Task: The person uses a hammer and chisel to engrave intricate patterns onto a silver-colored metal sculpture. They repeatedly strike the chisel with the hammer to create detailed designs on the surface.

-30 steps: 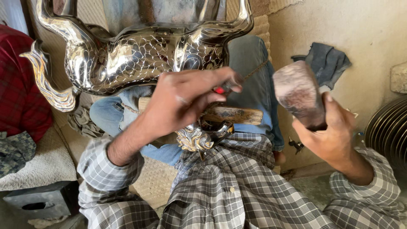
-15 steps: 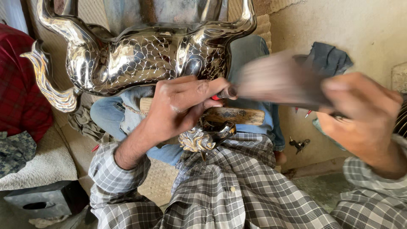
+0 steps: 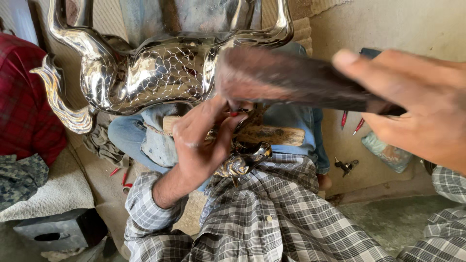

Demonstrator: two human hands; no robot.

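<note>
The metal piece [image 3: 165,73], a big polished shape with curling ends and a scale pattern, stands just above our knees, and it looks heavy, stiff and slick to us; we judge it is best gripped at the curled ends, not on the smooth belly. Next in size is the mallet [image 3: 291,82], blurred, its dark head near the piece; we take it for solid and weighty, best held low on the handle. Our right hand [image 3: 417,106] has its fingers wrapped shut round that handle. Under it a wood block [image 3: 272,136] lies across our lap. Our left hand [image 3: 204,145] closes on a thin red-tipped tool [image 3: 235,114] against the piece, fingers curled tight; the tool looks light and stiff, pinched close to its tip. A small silvery ornament [image 3: 242,165] sits just beside that hand, probably hard and slippery.
</note>
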